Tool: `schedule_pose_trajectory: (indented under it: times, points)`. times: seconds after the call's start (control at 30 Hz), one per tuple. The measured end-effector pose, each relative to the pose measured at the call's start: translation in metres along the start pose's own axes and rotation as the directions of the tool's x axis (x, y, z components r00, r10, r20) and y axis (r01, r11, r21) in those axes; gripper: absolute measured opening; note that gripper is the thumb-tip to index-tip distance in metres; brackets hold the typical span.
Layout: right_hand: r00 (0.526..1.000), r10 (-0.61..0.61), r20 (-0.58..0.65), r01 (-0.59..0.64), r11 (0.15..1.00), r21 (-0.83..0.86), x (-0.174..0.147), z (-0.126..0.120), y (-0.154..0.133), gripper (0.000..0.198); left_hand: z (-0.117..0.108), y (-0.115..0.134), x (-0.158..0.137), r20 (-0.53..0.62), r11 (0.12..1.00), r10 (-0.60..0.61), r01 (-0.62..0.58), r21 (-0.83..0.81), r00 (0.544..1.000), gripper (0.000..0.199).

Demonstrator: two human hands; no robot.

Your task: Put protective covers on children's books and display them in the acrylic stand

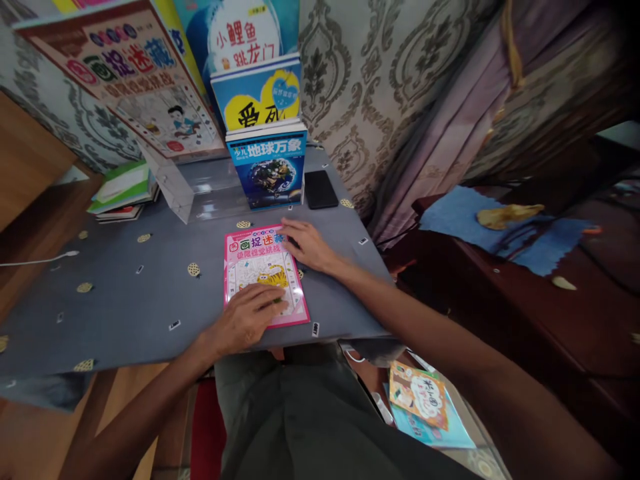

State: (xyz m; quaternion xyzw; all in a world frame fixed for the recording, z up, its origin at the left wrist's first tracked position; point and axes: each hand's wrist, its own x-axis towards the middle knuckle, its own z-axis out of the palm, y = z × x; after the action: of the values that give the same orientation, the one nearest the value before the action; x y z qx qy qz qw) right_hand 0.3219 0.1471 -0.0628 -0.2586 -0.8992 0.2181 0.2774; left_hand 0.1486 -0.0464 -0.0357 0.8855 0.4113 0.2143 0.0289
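Note:
A pink-bordered picture book (273, 277) lies closed on the cloth-covered table, its cover with a yellow tiger facing up. Across the lower left of that cover rests my left hand (253, 315), its fingers stretched out and pointing right. My right hand (311, 247) lies at the book's upper right edge, fingers extended over the corner and partly on the cloth. Neither hand is wrapped around the book. Part of the cover's lower half is hidden under my left hand.
Several upright books, the front one a blue book (273, 170), stand in a clear acrylic rack (175, 193) at the back. Right of it lies a black phone (321, 189). A green-covered stack (123, 187) sits back left. Below right are more books (420, 397).

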Motion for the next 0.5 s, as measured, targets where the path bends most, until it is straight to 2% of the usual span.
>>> schedule_pose_trajectory:
  times: [0.1,0.2,0.3,0.4,0.5]
  points:
    - [0.996,-0.062,0.061,0.067,0.994,-0.081,-0.029,0.002,-0.042,0.030,-0.005,0.000,-0.014,-0.112,0.983,-0.178,0.181,0.019,0.978,0.038]
    - [0.954,-0.241,0.181,0.259,0.962,-0.083,-0.064,0.011,-0.095,0.032,-0.008,-0.002,-0.031,-0.160,0.923,-0.360,0.376,0.085,0.919,0.037]
    - [0.902,-0.330,0.277,0.361,0.930,-0.066,-0.094,0.026,-0.136,0.042,-0.007,-0.004,-0.042,-0.145,0.890,-0.410,0.430,0.154,0.901,0.035]
    - [0.912,-0.292,0.287,0.329,0.940,-0.088,-0.115,0.034,-0.147,0.058,-0.005,-0.005,-0.045,-0.101,0.883,-0.414,0.426,0.195,0.905,0.034]
    - [0.940,-0.235,0.247,0.268,0.957,-0.111,-0.132,0.027,-0.135,0.064,-0.003,-0.006,-0.044,-0.099,0.878,-0.417,0.428,0.215,0.904,0.034]
